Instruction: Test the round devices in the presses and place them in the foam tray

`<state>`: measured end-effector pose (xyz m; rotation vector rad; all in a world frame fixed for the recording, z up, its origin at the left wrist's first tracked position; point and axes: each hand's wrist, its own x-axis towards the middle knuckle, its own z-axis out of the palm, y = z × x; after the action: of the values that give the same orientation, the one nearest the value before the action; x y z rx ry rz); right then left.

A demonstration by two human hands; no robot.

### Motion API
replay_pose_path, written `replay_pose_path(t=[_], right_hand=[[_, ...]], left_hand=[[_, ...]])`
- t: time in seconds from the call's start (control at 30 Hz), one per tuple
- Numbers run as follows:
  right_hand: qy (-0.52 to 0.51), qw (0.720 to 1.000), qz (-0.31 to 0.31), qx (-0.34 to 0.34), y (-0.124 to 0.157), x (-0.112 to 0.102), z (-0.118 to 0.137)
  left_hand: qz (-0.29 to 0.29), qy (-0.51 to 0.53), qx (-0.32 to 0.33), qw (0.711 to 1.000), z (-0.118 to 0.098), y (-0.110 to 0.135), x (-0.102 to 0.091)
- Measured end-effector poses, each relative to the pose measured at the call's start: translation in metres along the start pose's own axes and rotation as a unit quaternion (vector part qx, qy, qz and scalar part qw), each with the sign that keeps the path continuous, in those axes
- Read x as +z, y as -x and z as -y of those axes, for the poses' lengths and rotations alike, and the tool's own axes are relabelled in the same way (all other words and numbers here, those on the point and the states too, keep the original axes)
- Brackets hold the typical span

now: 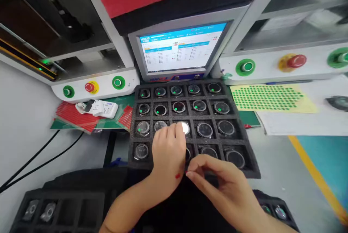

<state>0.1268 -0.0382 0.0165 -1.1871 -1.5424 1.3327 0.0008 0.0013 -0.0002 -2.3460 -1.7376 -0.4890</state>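
Note:
My left hand (169,149) is over a black foam tray (251,164), back upward, fingers together and bent down. Whatever its fingertips hold or touch is hidden. A small red sticker (177,176) lies on that hand near the wrist. Close beside it, my right hand (220,182) pinches thumb and forefinger together, with a tiny red bit showing at the tips, seemingly a red sticker. Round dark watch-like discs (204,130) fill the tray's pockets; many bear a green dot. One bright disc (186,128) shines just right of my left fingers.
Behind the tray stands a lit monitor (182,50). Green buttons and red stop buttons (297,61) flank it. Red sticker strips (77,115) and a white device (104,109) lie left; a green-dot sticker sheet (269,98) lies right. Another foam tray (66,213) sits lower left.

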Motion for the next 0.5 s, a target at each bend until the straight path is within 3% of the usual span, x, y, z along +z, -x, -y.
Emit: replay_pose_path(t=[0.13, 0.33, 0.43, 0.5], right_hand=[[-0.018, 0.998, 0.034, 0.05, -0.006, -0.001, -0.001], [-0.11, 0.982, -0.001, 0.156, -0.008, 0.006, -0.008], [-0.112, 0.986, 0.043, 0.12, -0.009, -0.008, -0.019], [-0.003, 0.996, -0.022, 0.084, -0.016, -0.036, -0.031]], left_hand=[[-0.009, 0.009, 0.014, 1.0, -0.001, 0.001, 0.0], [-0.063, 0.046, 0.046, 0.996, -0.003, 0.001, 0.002], [-0.073, 0.072, 0.063, 0.993, 0.005, 0.0, 0.005], [-0.069, 0.099, 0.052, 0.991, 0.015, 0.003, 0.006]])
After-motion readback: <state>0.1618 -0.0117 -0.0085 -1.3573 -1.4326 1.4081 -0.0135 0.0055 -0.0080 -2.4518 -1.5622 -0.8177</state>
